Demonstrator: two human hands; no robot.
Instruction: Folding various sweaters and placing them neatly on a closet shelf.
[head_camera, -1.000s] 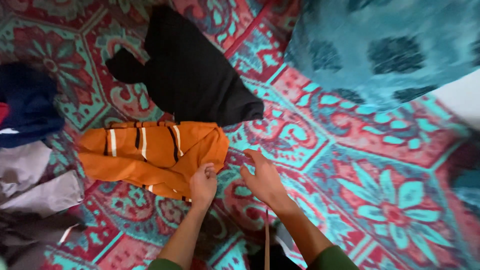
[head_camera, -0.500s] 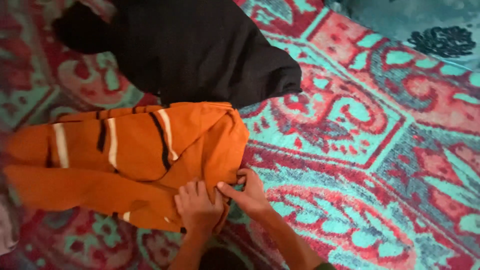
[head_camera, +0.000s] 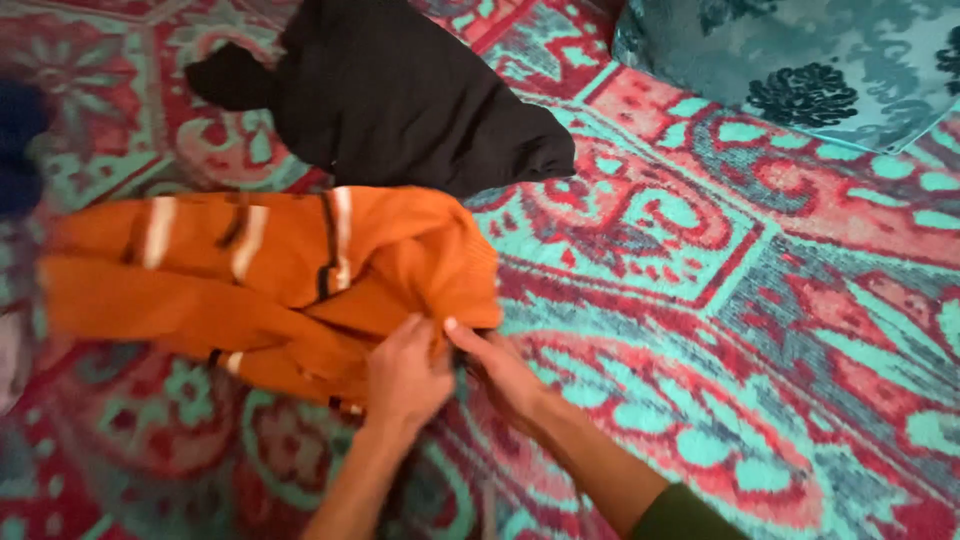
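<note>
The soft knitted orange sweater (head_camera: 270, 280) carries narrow white and black stripes across its upper part. Above it lies a plain black cloth garment (head_camera: 400, 95) with no pattern. The woven carpet (head_camera: 700, 280) beneath shows red and turquoise floral and scroll motifs with dark outlines. The teal fabric cushion (head_camera: 800, 60) bears darker navy flower-like prints.

The orange sweater (head_camera: 270, 280) looks like soft matt knit cloth. Above it, the black garment (head_camera: 400, 95) is dull, smooth fabric. The rug (head_camera: 700, 300) beneath is woven, matt, patterned.
</note>
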